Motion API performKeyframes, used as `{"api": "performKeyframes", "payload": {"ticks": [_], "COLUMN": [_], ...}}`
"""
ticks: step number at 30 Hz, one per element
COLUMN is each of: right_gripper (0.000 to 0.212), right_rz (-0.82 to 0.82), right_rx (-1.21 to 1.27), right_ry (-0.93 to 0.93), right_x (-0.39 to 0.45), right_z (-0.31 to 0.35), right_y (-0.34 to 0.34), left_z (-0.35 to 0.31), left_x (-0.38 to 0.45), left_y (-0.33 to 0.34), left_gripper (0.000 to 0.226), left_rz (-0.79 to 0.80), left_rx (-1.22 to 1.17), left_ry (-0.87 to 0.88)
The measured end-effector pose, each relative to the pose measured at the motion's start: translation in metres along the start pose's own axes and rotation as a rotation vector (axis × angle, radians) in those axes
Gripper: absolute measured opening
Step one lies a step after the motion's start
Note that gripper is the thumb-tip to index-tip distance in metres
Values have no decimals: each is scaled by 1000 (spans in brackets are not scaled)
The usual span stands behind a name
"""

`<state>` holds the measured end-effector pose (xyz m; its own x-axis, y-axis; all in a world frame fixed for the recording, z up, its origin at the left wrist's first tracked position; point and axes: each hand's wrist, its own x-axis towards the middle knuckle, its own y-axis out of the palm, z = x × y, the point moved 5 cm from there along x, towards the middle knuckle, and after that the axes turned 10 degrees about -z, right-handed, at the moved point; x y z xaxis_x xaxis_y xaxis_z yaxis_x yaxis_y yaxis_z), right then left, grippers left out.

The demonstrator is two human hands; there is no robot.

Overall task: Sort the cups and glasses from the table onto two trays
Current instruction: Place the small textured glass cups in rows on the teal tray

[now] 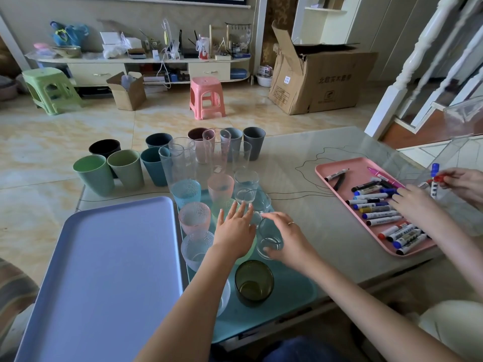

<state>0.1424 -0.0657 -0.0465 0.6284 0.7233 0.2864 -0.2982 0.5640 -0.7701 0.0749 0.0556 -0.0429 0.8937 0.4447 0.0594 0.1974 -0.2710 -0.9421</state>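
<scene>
A teal tray (292,288) in front of me holds several glasses: frosted blue, pink and clear ones and a dark green glass (254,282). My right hand (290,239) grips a small clear glass (269,240) standing on this tray. My left hand (235,231) hovers flat, fingers straight, over a pale green glass (249,250) beside it. A lavender tray (104,270) lies bare to the left. Plastic cups (125,168) in green, teal, grey and dark shades stand at the table's far edge, with tall clear glasses (183,163) among them.
Another person's hands (418,202) handle markers over a pink tray (337,176) on the right of the table. A clear container (462,118) stands at the far right. Stools and a cardboard box sit on the floor beyond.
</scene>
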Motion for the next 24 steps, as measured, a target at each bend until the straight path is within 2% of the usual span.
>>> {"api": "performKeyframes", "payload": {"ticks": [6, 9, 12, 15, 18, 24], "right_gripper": [82, 69, 50, 37, 32, 45], "right_rz": [39, 18, -92, -207, -228, -133], "right_rx": [58, 124, 123, 33, -100, -392], "right_ry": [55, 100, 134, 79, 27, -23], "right_x": [-2, 3, 19, 56, 106, 207], "right_z": [-10, -8, -1, 8, 9, -8], "right_y": [-1, -7, -16, -24, -21, 2], "left_z": [0, 1, 4, 8, 14, 28], "left_x": [1, 1, 5, 14, 28, 55], "left_y": [-1, -4, -10, -17, -24, -23], "left_gripper": [56, 54, 49, 45, 39, 37], "left_rz": [-12, -49, -104, -179, -256, -361], "left_rx": [-12, -29, -69, -111, -139, -133], "left_ry": [-2, 0, -26, -50, -74, -136]}}
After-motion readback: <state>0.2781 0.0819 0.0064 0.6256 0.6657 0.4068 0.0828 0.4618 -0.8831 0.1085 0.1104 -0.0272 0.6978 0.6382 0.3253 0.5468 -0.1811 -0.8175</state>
